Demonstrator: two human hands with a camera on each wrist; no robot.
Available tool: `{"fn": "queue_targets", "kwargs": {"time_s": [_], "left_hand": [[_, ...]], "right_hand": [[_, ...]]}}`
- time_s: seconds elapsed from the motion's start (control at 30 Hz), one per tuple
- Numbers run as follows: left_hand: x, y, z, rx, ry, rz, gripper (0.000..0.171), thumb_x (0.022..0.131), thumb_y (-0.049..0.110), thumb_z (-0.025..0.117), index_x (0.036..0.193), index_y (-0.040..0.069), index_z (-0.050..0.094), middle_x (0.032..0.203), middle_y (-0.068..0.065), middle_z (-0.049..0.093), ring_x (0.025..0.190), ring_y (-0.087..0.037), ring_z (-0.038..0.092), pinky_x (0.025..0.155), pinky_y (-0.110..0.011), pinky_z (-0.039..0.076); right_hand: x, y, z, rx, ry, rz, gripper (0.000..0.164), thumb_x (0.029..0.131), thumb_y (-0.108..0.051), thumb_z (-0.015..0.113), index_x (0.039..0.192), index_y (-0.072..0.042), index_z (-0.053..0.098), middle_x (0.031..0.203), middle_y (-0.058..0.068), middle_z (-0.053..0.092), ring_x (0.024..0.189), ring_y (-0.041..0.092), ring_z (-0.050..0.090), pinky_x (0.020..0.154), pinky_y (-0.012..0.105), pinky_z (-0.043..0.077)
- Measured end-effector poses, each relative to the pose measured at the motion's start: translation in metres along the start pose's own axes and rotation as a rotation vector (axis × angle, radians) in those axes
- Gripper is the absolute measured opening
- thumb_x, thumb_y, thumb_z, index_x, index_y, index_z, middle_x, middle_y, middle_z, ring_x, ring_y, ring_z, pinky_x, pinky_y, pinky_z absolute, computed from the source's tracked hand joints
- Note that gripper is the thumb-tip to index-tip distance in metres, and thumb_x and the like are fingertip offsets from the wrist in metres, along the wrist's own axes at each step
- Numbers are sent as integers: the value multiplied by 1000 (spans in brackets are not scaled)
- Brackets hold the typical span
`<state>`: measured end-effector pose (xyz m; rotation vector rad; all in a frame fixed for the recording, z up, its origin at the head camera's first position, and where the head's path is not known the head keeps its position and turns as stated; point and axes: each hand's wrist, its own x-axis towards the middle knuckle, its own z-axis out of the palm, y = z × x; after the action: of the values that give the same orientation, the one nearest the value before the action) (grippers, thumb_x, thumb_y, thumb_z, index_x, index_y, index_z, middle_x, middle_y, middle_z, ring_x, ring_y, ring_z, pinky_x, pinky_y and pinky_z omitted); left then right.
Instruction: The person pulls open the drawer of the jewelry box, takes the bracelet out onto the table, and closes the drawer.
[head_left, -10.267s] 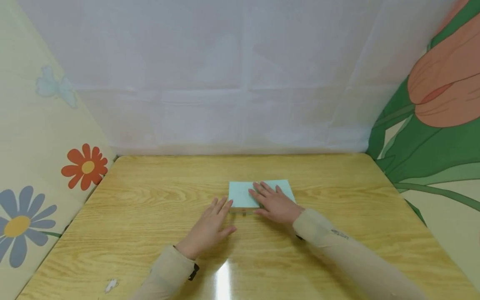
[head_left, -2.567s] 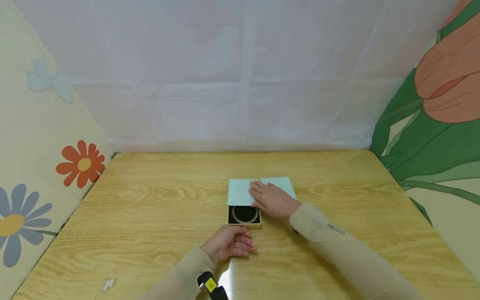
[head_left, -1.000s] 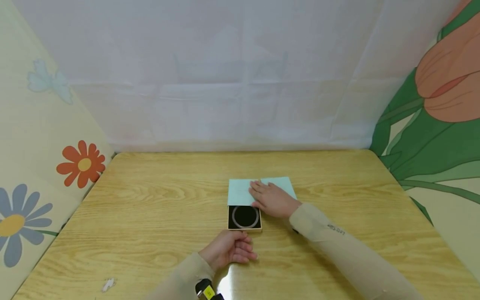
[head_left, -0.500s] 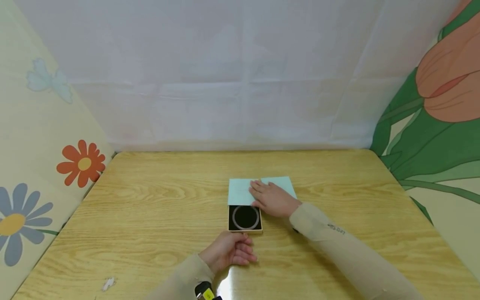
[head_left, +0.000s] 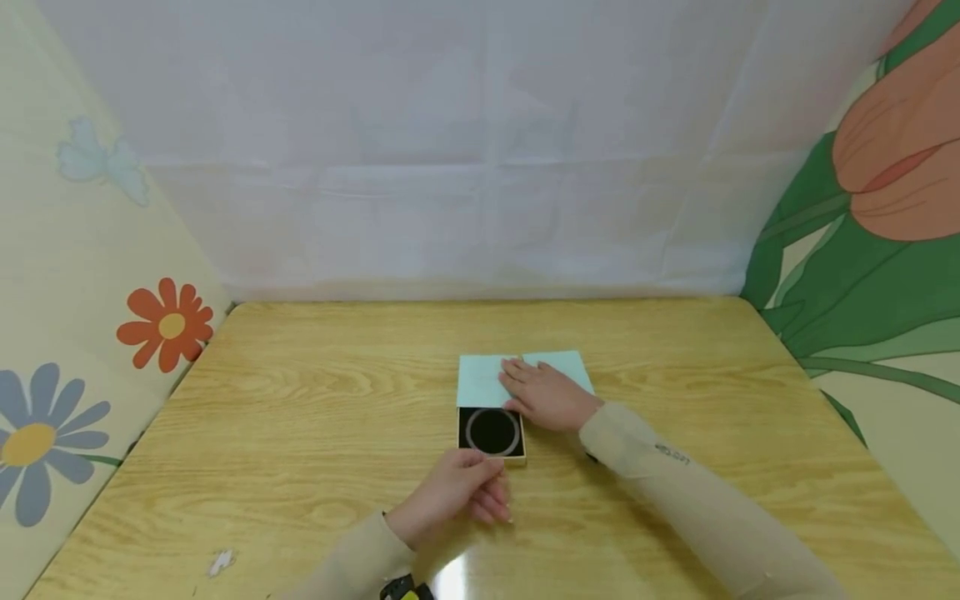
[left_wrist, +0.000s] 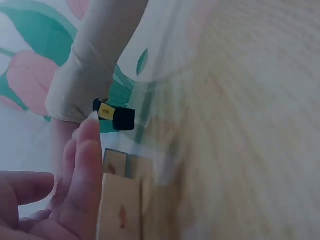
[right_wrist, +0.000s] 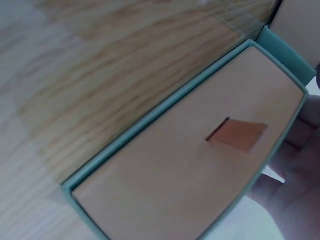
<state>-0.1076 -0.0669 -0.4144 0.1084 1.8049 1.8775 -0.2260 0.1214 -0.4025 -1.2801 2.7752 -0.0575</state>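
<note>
A pale blue box (head_left: pixel 480 382) lies on the table, its left drawer (head_left: pixel 514 461) pulled out toward me. Inside, a pale ring-shaped bangle (head_left: pixel 468 432) rests on black lining. My left hand (head_left: pixel 450 492) is at the drawer's front edge, with thumb and index finger over that edge near the bangle. In the left wrist view its fingers (left_wrist: pixel 82 180) look fairly straight beside the tan drawer front (left_wrist: pixel 119 205), and the brown tab is free of them. My right hand (head_left: pixel 551 396) rests flat on the box top. The right drawer front (right_wrist: pixel 175 150), with its brown tab (right_wrist: pixel 239 134), sits flush in its frame.
The wood-grain table (head_left: pixel 315 375) extends on all sides of the box. A white cloth (head_left: pixel 480 208) hangs behind it, and flower-painted panels (head_left: pixel 67 250) flank it. A small white mark (head_left: pixel 221 562) shows on the tabletop at the near left.
The left drawer has slid out toward me, uncovering the bangle. My left hand has since left the tab and risen to the drawer's front edge. My right hand stays on the box top.
</note>
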Motion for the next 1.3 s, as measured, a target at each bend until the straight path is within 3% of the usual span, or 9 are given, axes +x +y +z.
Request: {"fn": "queue_targets", "kwargs": {"time_s": [0.17,0.27,0.37,0.53,0.67,0.77,0.9,1.3], "left_hand": [[2,12,-1,174,113,222,24,98,5,55,102,-17,61,77,-14,67,66,-19,66,60,-24,55],[4,14,-3,365,186,341,21,95,0,59,107,-17,62,81,-17,67,70,-25,66,63,-24,55],[7,16,-3,600,260,430,21,92,-1,62,107,-15,64,84,-14,67,72,-23,64,63,-25,53],[14,17,1,944,302,505,18,90,2,68,102,-11,68,91,-14,64,82,-22,62,73,-31,55],[21,14,6,1103,314,540,15,89,6,70,96,-8,69,92,-14,64,86,-24,62,75,-35,55],[24,13,9,1193,335,551,14,88,7,72,92,-6,70,87,-12,63,82,-24,61,73,-33,54],[29,14,11,1277,333,500,14,86,10,74,87,-3,71,82,-10,63,78,-23,60,69,-32,54],[45,21,20,1337,326,282,26,81,22,80,90,0,72,83,-13,63,79,-29,61,68,-35,55]], "right_hand": [[1,0,-1,4,-6,2,53,104,-31,46,144,4,41,151,22,35,139,35,32,107,57,33],[2,0,-1,0,-15,0,54,104,-31,46,145,3,40,151,22,34,139,35,32,107,57,34],[2,0,0,-1,-21,-2,54,104,-31,45,145,4,40,151,22,33,140,35,32,107,57,34],[1,0,0,-1,-14,-3,53,104,-30,45,144,4,41,151,22,34,140,34,32,107,56,34],[-1,0,0,-8,0,-12,52,104,-29,47,143,5,42,150,22,36,139,34,34,106,56,36],[-2,-1,0,-16,5,-17,52,104,-29,47,143,5,43,149,23,38,138,35,35,105,56,37],[-1,0,2,-26,5,-19,52,104,-29,47,143,5,43,149,22,37,139,34,34,105,55,36],[-2,2,1,-37,17,-28,52,104,-29,47,143,4,42,149,23,37,139,35,34,106,56,35]]}}
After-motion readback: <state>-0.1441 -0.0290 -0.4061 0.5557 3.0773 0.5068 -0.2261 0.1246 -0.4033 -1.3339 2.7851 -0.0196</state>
